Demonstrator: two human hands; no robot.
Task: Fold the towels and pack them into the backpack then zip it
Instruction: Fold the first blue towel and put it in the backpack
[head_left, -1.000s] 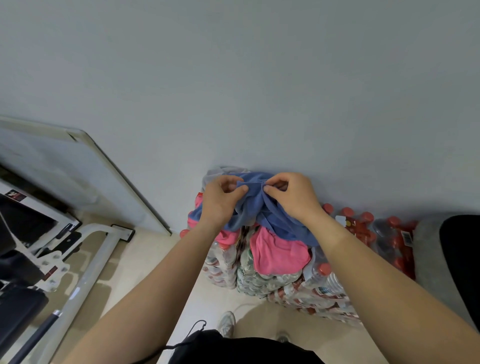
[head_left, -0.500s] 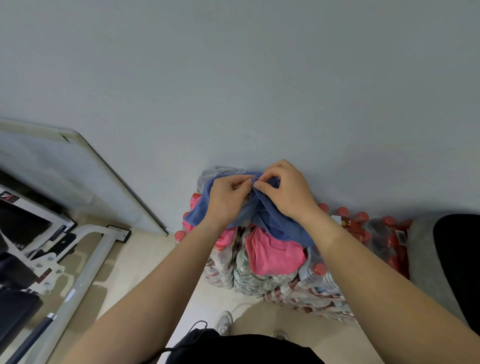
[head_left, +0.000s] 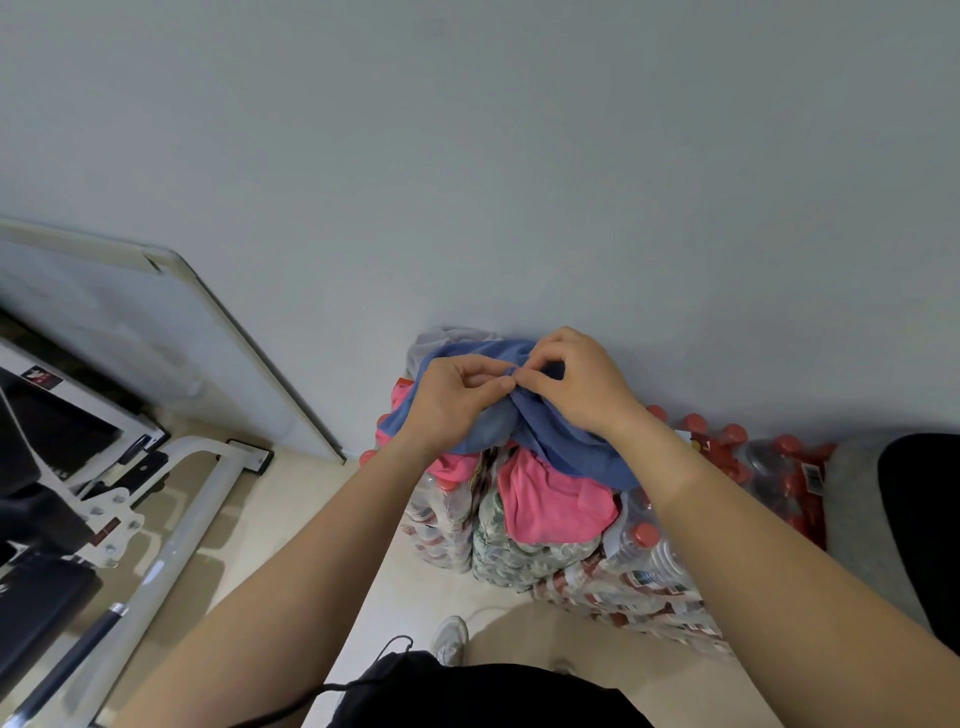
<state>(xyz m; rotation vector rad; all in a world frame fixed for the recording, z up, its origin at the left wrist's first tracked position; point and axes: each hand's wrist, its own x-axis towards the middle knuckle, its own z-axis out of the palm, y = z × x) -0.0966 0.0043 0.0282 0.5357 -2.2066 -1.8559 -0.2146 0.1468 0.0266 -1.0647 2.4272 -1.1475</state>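
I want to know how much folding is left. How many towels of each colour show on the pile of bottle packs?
blue towel: 1, pinched by the left hand and right hand
pink towel: 1 at least; its two patches may be separate cloths
grey towel: 1, mostly hidden behind
Total: 3 at least

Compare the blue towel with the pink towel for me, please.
The blue towel is pinched by the left hand and right hand; the pink towel is untouched. The blue towel lies on top, the pink towel beneath it. Both are crumpled, unfolded, on the bottle packs.
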